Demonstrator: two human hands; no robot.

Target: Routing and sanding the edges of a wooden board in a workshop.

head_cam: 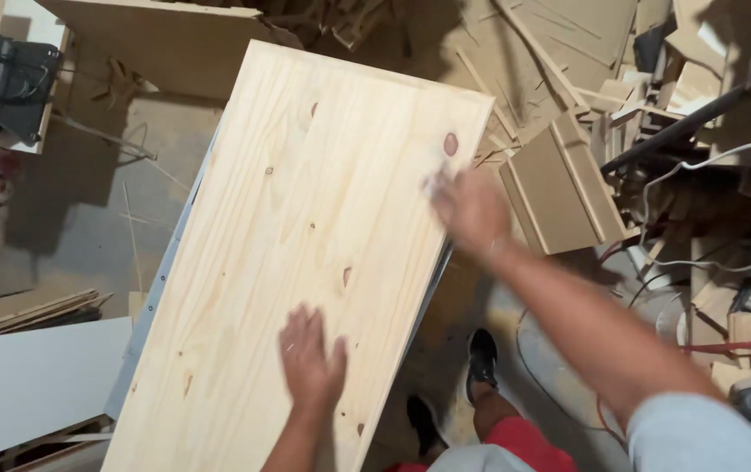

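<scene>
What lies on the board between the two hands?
Head view: only bare pine board with a small dark knot lies between left hand and right hand.

pine board (305, 253) | pale, knotty, rectangular | lying flat, angled diagonally | resting on grey frame, above floor

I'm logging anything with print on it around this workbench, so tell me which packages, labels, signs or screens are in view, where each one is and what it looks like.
None can be made out.
The large pale pine board under both hands shows bare wood grain and knots, no label.
The brown fibreboard offcuts on the right are plain.
The flat white panel at lower left is blank.
</scene>
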